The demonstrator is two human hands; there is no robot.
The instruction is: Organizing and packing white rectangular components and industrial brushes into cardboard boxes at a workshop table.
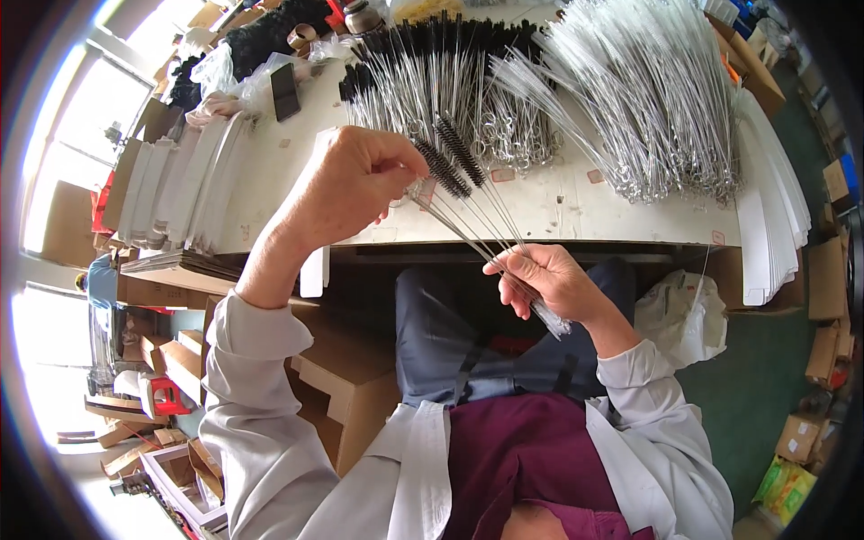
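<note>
Black bristles and thin metal wire: a small bunch of brushes [461, 148] slants across the space between my hands, just in front of the table, with at least two dark heads pointing up close to the right of my left fingertips.
Left hand: my left hand [355, 171] is the higher one, bent at the wrist with its back upward; the fingers are curled in, thumb and forefinger close together beside a looped wire end, and I cannot tell whether they grip it or only touch it.
Right hand: my right hand [544, 277] sits lower and nearer my body, fingers closed firmly round the wire stems.
Pale tuft: whitish bristles [552, 319] poke out just below my right hand, above my dark blue trousers [441, 333].
Dark pile: beyond both hands, black-headed brushes [441, 76] lie in a dense heap, heads away from me, wire loops toward me.
Clear pile: beyond my right hand and farther right, a bigger heap of whitish brushes [666, 108].
Table: its worn white top [585, 216] lies beyond my hands.
Phone: a dark phone [285, 93] lies beyond my left hand, a little leftward.
White card: folded pieces [180, 184] stand left of my left hand; long strips [769, 207] hang well to the right of my right hand.
Plastic bag: a white bag [679, 315] rests right of my right hand, below table level.
Cardboard: a brown box [346, 378] is below my left hand.
</note>
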